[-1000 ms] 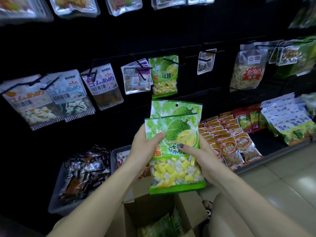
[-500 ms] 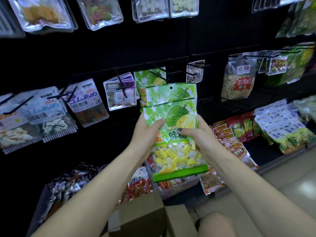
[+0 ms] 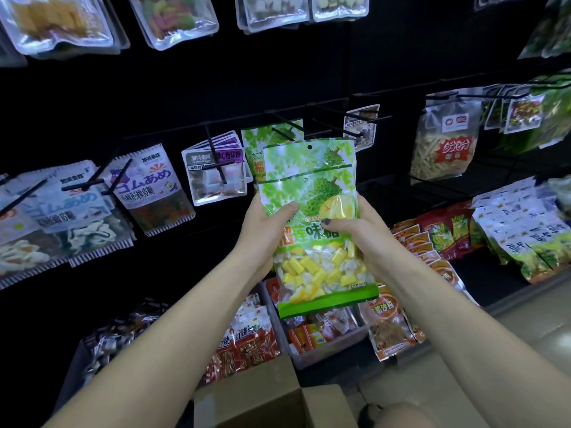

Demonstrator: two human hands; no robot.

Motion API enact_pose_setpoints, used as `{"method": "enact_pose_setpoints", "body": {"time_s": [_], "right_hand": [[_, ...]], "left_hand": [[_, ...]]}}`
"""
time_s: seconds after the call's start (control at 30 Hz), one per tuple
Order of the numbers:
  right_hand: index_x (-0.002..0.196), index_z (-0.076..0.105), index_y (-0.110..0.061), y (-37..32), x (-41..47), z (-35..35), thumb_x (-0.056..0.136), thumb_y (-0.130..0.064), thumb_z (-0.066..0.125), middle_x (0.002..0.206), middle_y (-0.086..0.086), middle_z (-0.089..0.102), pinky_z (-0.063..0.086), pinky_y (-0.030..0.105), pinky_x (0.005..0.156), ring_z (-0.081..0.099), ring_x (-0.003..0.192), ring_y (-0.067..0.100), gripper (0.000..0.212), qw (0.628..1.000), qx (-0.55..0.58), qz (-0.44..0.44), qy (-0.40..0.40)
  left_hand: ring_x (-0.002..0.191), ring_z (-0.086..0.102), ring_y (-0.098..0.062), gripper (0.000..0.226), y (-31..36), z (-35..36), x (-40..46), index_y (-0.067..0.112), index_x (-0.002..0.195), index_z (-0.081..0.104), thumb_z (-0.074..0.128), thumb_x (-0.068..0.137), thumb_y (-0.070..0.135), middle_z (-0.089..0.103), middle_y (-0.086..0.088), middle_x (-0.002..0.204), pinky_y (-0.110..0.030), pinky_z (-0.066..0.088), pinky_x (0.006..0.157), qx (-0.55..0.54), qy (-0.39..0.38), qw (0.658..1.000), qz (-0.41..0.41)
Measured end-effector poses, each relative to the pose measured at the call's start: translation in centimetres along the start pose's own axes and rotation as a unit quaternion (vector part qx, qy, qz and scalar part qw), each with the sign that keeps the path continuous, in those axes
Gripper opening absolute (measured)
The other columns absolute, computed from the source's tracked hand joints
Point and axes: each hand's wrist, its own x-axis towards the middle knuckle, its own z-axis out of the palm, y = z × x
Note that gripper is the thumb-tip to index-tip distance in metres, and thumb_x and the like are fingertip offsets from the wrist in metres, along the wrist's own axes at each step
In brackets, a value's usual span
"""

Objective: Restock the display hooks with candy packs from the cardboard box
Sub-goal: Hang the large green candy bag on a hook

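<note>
Fingers of the left hand curl round the left edge of the durian candy packs, thumb pressed on the front, while the right hand grips the right edge the same way, its dark-nailed thumb across the printed label. Two packs seem to be held together, one fanned slightly above the other, with the upper pack's hang hole just below the tip of a black display hook. Behind the held packs, a matching green pack already hangs on the neighbouring hook. The cardboard box sits well below the packs, at the bottom of the view. My guess is the risk lies in threading: the hole is small and the film is slippery, so a slight tilt could make the hook tip miss or tear it. Because the two packs are offset, their holes may not line up, and the lower one could slip from the grip and drop toward the snack bins beneath.
</note>
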Motion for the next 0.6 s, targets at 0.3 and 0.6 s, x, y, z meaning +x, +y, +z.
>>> {"method": "enact_pose_setpoints", "body": {"time_s": [0.3,0.6], "right_hand": [[0.138,0.056,-0.029,0.5,1.0,-0.2,0.078,-0.007,0.078,0.121,-0.002,0.075,0.051,0.051,0.107,0.072,0.113,0.021,0.068,1.0,0.012,0.01,-0.002],[0.138,0.056,-0.026,0.3,1.7,-0.4,0.071,-0.012,0.079,0.122,0.0,0.075,0.052,0.052,0.106,0.072,0.113,0.022,0.073,1.0,0.016,0.009,-0.007]], "left_hand": [[0.095,0.071,-0.013,0.03,0.3,0.1,0.5,0.032,0.13,0.059,0.067,0.103,0.022,0.074,0.013,0.116,-0.017,0.053,0.07,0.001,-0.008,1.0,-0.021],[0.109,0.075,-0.02,0.031,0.4,0.2,1.0,0.03,0.13,0.061,0.068,0.102,0.02,0.076,0.008,0.12,-0.028,0.06,0.066,-0.004,0.004,1.0,-0.02]]}}
